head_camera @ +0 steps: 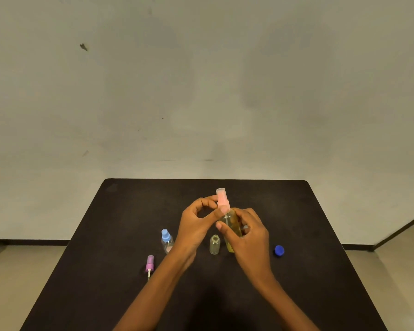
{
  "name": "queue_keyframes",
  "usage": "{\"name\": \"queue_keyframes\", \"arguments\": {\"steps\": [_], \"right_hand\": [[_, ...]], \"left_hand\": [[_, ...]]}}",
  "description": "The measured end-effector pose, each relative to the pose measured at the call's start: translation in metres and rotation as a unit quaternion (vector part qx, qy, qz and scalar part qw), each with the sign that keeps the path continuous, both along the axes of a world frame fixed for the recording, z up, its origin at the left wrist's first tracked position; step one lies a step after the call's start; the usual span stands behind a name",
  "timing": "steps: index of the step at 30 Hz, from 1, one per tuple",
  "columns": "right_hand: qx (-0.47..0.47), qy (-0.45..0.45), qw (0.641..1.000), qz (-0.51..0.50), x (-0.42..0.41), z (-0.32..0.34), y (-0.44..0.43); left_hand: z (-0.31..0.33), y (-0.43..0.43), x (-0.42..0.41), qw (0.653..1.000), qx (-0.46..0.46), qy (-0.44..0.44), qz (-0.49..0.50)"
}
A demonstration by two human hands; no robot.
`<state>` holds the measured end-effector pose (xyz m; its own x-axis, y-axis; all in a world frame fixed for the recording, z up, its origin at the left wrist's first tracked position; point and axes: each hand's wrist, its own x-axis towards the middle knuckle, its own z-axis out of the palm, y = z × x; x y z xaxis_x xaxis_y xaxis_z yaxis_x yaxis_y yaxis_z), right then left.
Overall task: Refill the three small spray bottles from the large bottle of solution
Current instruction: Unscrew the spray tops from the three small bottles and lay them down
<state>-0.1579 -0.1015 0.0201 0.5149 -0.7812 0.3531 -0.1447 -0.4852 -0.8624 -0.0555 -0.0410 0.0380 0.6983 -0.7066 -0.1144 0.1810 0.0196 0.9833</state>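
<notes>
Your right hand (246,235) covers most of the yellow-filled bottle (230,222), so you can't see its base or tell whether it rests on the table (320,271). Your left hand (196,225) hides part of the blue-capped bottle (166,241). The picture's lower edge cuts off both forearms.

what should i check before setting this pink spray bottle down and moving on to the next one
1. Pink spray top on its bottle: seated on the neck, left hand at it; fully tight, cannot tell.
2. Bottle gripped: ok, right hand wraps the body.
3. Liquid inside: ok, yellowish fill shows.
4. Next bottle ready: ok, the open clear bottle stands upright on the table.
5. Its purple spray top at hand: ok, lying at the left.
6. Blue-topped bottle filled: cannot tell.
</notes>
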Motion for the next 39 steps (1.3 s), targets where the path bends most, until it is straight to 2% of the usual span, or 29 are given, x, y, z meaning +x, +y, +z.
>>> {"name": "queue_keyframes", "arguments": {"steps": [8,22,29,36,39], "right_hand": [[0.014,-0.001,1.000,0.003,0.001,0.000,-0.001],[-0.011,-0.006,1.000,-0.007,0.003,-0.005,0.001],[0.001,-0.017,1.000,0.001,0.004,-0.003,-0.002],[0.004,-0.014,1.000,-0.001,0.005,-0.005,-0.002],[-0.012,-0.017,1.000,0.002,0.006,-0.005,0.001]], "left_hand": [[0.002,0.002,0.002,0.996,-0.003,-0.038,-0.086],[0.001,-0.009,-0.003,0.999,0.037,-0.003,0.005],[0.007,-0.003,-0.005,0.993,-0.020,0.000,-0.112],[0.006,-0.004,-0.003,0.999,-0.013,-0.008,-0.043],[0.007,-0.006,-0.005,0.999,0.002,-0.006,-0.046]]}}
